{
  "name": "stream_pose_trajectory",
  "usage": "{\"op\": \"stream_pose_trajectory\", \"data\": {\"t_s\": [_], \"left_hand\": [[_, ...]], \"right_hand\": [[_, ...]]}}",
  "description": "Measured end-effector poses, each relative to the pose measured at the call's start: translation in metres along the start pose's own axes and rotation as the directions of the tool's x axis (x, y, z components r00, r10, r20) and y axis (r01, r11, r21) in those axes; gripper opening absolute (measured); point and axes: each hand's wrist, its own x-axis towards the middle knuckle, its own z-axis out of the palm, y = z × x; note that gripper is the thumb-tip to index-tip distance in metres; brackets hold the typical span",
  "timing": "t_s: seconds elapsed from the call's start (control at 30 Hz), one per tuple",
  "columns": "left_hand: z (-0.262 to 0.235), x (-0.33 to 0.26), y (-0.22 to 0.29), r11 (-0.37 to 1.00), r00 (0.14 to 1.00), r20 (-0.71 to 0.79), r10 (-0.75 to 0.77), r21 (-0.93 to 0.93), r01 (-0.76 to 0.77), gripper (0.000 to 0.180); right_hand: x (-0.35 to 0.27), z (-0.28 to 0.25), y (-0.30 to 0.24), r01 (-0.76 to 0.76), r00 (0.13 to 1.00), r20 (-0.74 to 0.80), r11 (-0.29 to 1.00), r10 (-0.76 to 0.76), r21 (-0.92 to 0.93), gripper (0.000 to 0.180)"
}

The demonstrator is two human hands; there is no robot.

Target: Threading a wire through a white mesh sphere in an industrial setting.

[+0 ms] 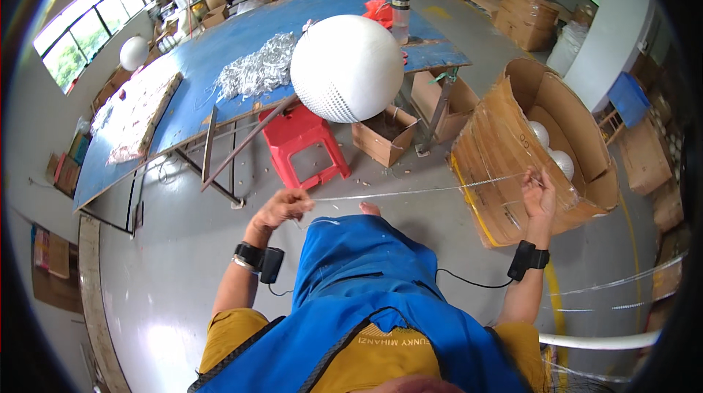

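Note:
A thin silvery beaded strip [421, 191] stretches nearly straight between my two hands, above my blue apron. My left hand [289, 208] is closed on one end, and a short tail hangs below its fingers. Farther right, my right hand [540, 194] pinches the other end beside a tall cardboard box. Ahead of both hands is a big white ball [344, 63], with rows of small beads on its lower part. What holds the ball up is hidden. A pile of silvery strips [260, 67] lies on the blue table behind the ball.
The blue table [187, 93] has a clear bottle [400, 21] near its right end. A red stool [304, 142] and small open cartons [384, 136] stand below. The tall cardboard box [491, 147] holds white balls [561, 164]. A white pole [600, 340] and loose strips are at right.

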Motion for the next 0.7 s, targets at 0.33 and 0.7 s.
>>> {"op": "stream_pose_trajectory", "data": {"t_s": [0.33,0.7], "left_hand": [[-0.018,-0.045,-0.022,0.99,0.938,-0.335,-0.094,-0.133,0.052,0.024],[0.027,-0.011,-0.001,0.956,0.982,-0.186,0.002,0.287,0.052,0.031]], "right_hand": [[0.0,-0.072,0.024,-0.033,0.993,-0.113,0.999,0.036,0.029,0.021],[-0.041,-0.072,0.113,-0.469,0.881,-0.132,0.802,0.454,-0.371,0.039]]}}
